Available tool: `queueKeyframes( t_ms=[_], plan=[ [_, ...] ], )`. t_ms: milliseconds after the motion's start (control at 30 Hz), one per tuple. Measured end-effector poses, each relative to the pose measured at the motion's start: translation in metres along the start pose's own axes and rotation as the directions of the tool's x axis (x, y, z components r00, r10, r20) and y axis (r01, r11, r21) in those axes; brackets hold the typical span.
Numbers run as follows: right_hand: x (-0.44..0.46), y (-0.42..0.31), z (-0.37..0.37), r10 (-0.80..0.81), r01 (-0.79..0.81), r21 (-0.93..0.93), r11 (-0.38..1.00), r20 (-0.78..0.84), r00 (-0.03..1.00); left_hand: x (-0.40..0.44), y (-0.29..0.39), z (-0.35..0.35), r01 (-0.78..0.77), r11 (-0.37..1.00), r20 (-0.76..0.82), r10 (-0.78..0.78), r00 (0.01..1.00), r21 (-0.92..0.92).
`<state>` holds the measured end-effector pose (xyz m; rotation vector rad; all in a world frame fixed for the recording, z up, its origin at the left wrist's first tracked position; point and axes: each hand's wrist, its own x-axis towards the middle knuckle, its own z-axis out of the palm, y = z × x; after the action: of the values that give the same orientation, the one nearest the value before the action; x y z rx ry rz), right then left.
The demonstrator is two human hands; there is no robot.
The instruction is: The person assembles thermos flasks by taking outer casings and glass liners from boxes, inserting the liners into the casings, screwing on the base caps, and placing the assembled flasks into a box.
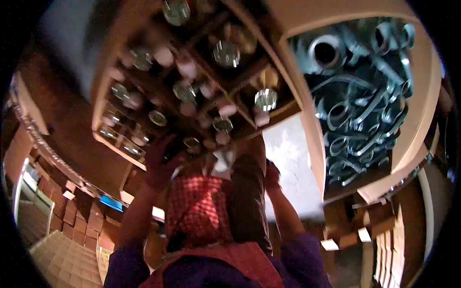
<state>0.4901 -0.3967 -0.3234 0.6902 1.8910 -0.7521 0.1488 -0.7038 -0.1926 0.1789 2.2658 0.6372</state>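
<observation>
Nearest, a reddish apron (235,257) and purple sleeves (302,254) show at the bottom, with a red checked cloth (197,199) just beyond, between the forearms. The left hand (162,158) is at the near edge of a divided carton (104,91), its fingers seemingly spread; in this dim light I cannot tell whether it grips anything. The right hand (272,176) is just beside a whitish panel (290,168), partly shaded, and whether it is closed on something cannot be told either.

Farther off, the carton spreads over the left and middle, its compartments holding shiny round-ended glass pieces (265,100). To the right, an open cardboard box (422,115) contains a jumble of bluish, curved and ring-shaped pieces (367,113).

The glass is probably stiff, smooth and easily chipped, best taken by its sides with a light, sure hold. The loaded carton would likely be heavy, needing support under opposite walls rather than a pull on one edge.
</observation>
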Motion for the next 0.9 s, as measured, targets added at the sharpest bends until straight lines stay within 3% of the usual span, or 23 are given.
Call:
queueKeyframes(
  t_ms=[67, 100, 167, 233, 333, 467, 800, 900],
  plan=[
    [0.005, -0.034, 0.000, 0.034, -0.036, 0.030, 0.999, 0.052, 0.998, -0.049, -0.012, 0.026, 0.125, 0.985, 0.088, -0.115, 0.989, -0.121],
    [0.018, -0.050, 0.003, 0.036, -0.038, 0.050, 0.998, 0.045, 0.998, -0.063, -0.022, 0.039, 0.215, 0.947, 0.062, -0.206, 0.977, -0.239],
    [0.039, -0.083, 0.011, 0.017, -0.019, 0.093, 0.996, 0.017, 1.000, -0.074, -0.044, 0.056, 0.222, 0.918, -0.003, -0.236, 0.972, -0.329],
    [0.053, -0.107, 0.019, 0.004, -0.004, 0.119, 0.993, 0.003, 1.000, -0.086, -0.053, 0.060, 0.117, 0.954, -0.061, -0.139, 0.988, -0.274],
    [0.065, -0.117, 0.026, -0.013, 0.014, 0.126, 0.992, -0.008, 1.000, -0.074, -0.037, 0.056, 0.125, 0.915, -0.057, -0.158, 0.986, -0.383],
    [0.061, -0.114, 0.035, -0.026, 0.025, 0.124, 0.992, 0.009, 1.000, -0.080, -0.050, 0.071, -0.026, 0.858, -0.254, -0.122, 0.960, -0.513],
    [0.051, -0.101, 0.019, -0.062, 0.062, 0.069, 0.996, -0.001, 0.998, -0.082, -0.073, 0.074, -0.147, 0.951, -0.329, 0.051, 0.943, -0.272],
    [0.059, -0.091, 0.008, -0.089, 0.090, 0.030, 0.995, -0.017, 0.996, -0.086, -0.076, 0.083, -0.048, 0.937, -0.301, -0.062, 0.952, -0.346]
  ],
)
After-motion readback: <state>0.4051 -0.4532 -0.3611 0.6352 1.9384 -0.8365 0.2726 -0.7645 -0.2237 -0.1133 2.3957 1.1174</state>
